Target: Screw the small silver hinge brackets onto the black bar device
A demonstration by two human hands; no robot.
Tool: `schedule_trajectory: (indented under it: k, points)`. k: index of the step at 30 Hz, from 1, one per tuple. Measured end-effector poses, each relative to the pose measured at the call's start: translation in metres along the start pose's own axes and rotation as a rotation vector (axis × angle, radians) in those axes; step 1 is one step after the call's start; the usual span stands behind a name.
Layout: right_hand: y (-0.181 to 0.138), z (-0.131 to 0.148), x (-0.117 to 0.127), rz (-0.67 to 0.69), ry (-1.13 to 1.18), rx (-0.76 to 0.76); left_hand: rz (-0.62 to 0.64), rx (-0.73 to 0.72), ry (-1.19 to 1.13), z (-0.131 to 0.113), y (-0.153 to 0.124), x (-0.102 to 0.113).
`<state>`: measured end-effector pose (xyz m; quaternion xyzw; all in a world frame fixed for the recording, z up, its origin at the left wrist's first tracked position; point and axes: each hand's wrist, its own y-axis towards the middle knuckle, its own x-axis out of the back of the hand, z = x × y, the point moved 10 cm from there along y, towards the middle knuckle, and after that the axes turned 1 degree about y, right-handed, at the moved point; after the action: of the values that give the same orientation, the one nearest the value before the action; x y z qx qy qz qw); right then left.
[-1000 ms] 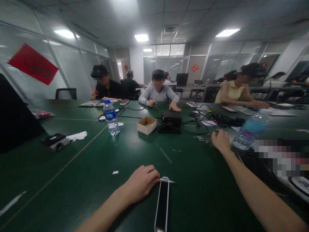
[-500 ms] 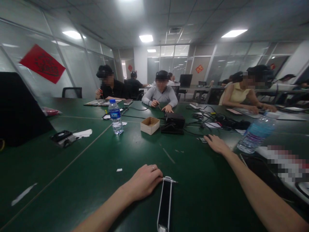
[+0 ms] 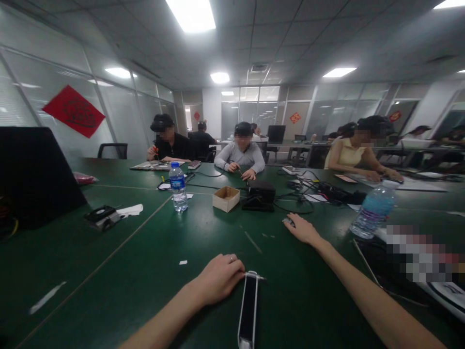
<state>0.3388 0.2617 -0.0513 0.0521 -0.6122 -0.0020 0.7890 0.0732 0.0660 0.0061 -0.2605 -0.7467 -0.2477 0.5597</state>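
Observation:
My left hand [image 3: 222, 277] rests on the green table with its fingers curled together. Its fingertips meet a thin pointed metal rod [image 3: 260, 277], which sticks out to the right across the far end of a long black object with whitish edges [image 3: 248, 308]. That object points toward me, its near end at the bottom of the picture. My right hand [image 3: 304, 230] reaches forward over the table, fingers bent down onto small silvery pieces [image 3: 289, 222]. Part of these pieces is hidden under the fingers, and their kind is too small to tell.
Ahead stand an open cardboard box [image 3: 225, 199], a black device [image 3: 258, 195] and a water bottle [image 3: 178, 188]. A larger bottle [image 3: 374, 208] and a dark tablet-like thing [image 3: 378, 264] lie to the right. Cables [image 3: 327, 191] run behind. Co-workers sit across the table.
My right hand has come left and nearer across the table, and the small silvery pieces have moved with its fingers. The left hand stays by the black object. The camera has tilted up slightly.

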Motion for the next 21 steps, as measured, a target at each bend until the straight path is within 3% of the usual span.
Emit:
schedule_trajectory:
  k: [4,10,15,21]
  points:
    - [-0.025,0.035,-0.004,0.047,0.033,0.133,-0.001,0.004,0.015,-0.002,-0.001,0.002]
    - [-0.092,0.085,-0.007,0.127,0.123,0.253,-0.007,0.003,0.008,-0.003,-0.001,0.003]
    - [-0.132,0.107,-0.002,0.133,0.158,0.253,-0.01,0.002,-0.007,-0.002,-0.001,0.002]
    - [-0.143,0.112,0.008,0.127,0.168,0.244,-0.016,-0.004,0.013,-0.002,0.001,0.0]
